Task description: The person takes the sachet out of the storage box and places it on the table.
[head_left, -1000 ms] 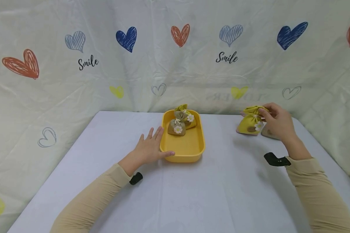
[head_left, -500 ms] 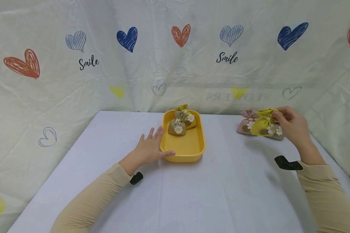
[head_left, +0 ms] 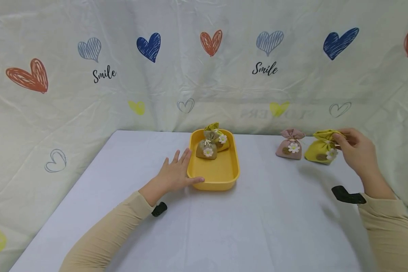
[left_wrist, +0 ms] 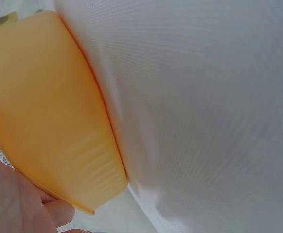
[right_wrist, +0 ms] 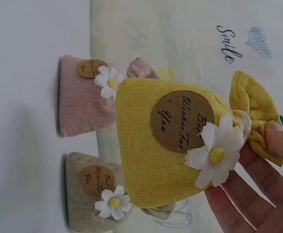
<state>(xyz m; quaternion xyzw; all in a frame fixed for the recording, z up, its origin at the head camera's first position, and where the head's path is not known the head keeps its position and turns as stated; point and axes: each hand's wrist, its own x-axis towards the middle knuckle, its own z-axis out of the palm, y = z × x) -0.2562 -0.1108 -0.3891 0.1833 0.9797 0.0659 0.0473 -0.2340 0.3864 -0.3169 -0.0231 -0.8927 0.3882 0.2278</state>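
Note:
My right hand pinches a yellow drawstring pouch by its gathered top. In the right wrist view this yellow pouch shows a round brown label and a white daisy. Behind it stand a pink pouch and a grey-beige pouch, the beige one hidden in the head view. My left hand, fingers spread, rests against the left rim of a yellow plastic tub. Inside the tub, toward its far end, a grey-beige pouch leans in front of another yellow pouch.
A white cloth covers the table. Right behind its far edge hangs a pale curtain printed with hearts and "Smile". The pink pouch stands near that edge, just left of the held one.
My right hand has carried the yellow pouch rightward, from in front of the pink pouch, now uncovered, to in front of the beige one. The left hand and tub have stayed put.

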